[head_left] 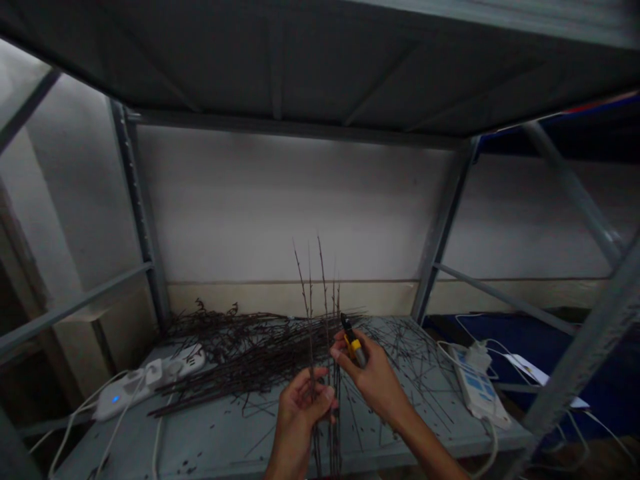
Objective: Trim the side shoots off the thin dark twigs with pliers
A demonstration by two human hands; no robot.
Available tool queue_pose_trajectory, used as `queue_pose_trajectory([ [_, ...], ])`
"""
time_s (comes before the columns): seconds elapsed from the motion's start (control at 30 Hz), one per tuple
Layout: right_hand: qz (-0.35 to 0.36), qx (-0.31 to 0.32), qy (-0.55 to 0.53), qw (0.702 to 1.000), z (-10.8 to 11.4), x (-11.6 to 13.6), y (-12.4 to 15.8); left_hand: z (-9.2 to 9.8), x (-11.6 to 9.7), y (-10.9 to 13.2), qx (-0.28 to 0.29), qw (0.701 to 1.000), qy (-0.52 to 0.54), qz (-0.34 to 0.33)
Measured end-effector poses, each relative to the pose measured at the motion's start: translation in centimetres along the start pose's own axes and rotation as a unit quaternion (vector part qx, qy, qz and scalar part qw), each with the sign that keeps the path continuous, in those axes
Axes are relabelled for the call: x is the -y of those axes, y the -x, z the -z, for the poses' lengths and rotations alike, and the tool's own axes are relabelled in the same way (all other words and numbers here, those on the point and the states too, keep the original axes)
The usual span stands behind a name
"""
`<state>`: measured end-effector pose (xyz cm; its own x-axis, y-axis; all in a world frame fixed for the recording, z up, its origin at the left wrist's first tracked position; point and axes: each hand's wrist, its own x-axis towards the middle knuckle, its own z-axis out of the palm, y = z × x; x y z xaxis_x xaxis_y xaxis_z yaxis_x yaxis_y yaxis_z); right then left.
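Note:
Several thin dark twigs [311, 333] stand roughly upright in my left hand [306, 407], whose fingers are closed around their lower part. The twigs are bare, with small bud-like bumps along them. In my right hand [373, 373] is a black-and-yellow cutting tool [354, 343] with a grey handle end, its dark tip pointing up. This hand is just right of the twigs, its thumb and fingertips close to the stems; whether they touch cannot be made out. Behind both hands lies a large heap of similar twigs [260, 357] on the grey metal shelf [220, 440].
Power strips lie at the left [125, 397] and at the right [480, 387], with white cables. Loose twig pieces [420, 367] are scattered on the right. A metal shelf [310, 73] hangs overhead, with uprights [137, 207] at the sides and a pale wall [290, 200] behind.

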<state>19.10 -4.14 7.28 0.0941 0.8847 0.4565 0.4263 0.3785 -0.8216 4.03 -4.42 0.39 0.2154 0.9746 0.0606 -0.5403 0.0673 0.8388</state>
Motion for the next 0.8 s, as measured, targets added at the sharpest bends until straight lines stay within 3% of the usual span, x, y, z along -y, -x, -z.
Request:
queue_pose_trajectory([
  [0.53,0.13,0.045,0.237,0.962,2.5,-1.4,0.1,0.5,-0.2,0.0,0.009,1.0,0.005,-0.004],
  [0.63,0.113,0.046,0.222,0.967,2.3,-0.7,0.0,0.5,-0.2,0.1,0.013,1.0,0.003,-0.009],
  [0.8,0.035,0.024,0.095,0.995,1.3,1.4,-0.4,0.5,0.1,0.3,0.018,1.0,-0.01,-0.014],
])
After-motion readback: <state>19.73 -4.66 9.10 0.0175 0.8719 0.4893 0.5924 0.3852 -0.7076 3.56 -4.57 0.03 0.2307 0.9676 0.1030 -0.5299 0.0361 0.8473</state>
